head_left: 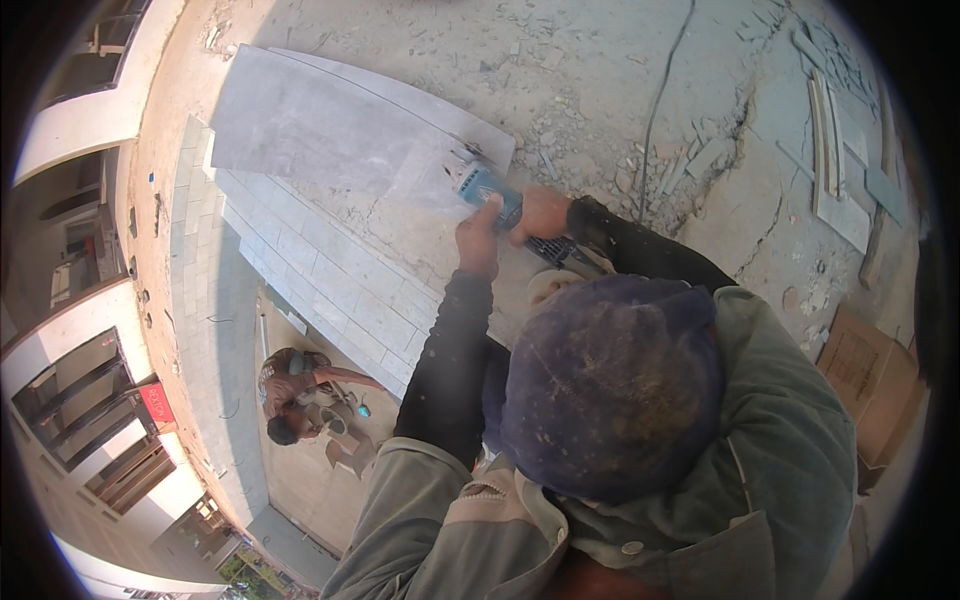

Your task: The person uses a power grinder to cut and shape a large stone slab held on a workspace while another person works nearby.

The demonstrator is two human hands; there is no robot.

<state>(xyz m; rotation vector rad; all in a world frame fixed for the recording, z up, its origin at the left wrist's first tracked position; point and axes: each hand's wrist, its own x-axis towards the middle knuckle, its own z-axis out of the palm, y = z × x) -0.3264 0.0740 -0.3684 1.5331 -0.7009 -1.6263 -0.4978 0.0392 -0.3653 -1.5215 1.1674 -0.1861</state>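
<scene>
Seen from above, a person in a dusty dark cap (612,385) and grey-green jacket (790,440) bends over a large grey stone tile (330,125) lying flat on a rough concrete floor (600,70). Both hands reach forward in black sleeves and grip a blue angle grinder (487,187). The left hand (480,235) is wrapped closed around the grinder's body just behind its head. The right hand (541,213) is curled shut around the dark rear handle, just beside the left hand. The grinder's head sits at the near right edge of the tile, touching it, with pale dust around the contact point. A thin black cable (660,100) runs away across the floor beyond the hands. Broken tile strips (835,150) and offcuts lie scattered on the floor to the right, well apart from the grinder, and a brown cardboard box (870,375) sits at the right edge. To the left, a paved surface of small grey blocks (330,280) drops away, and far below it another person (300,390) crouches over pale ground.
</scene>
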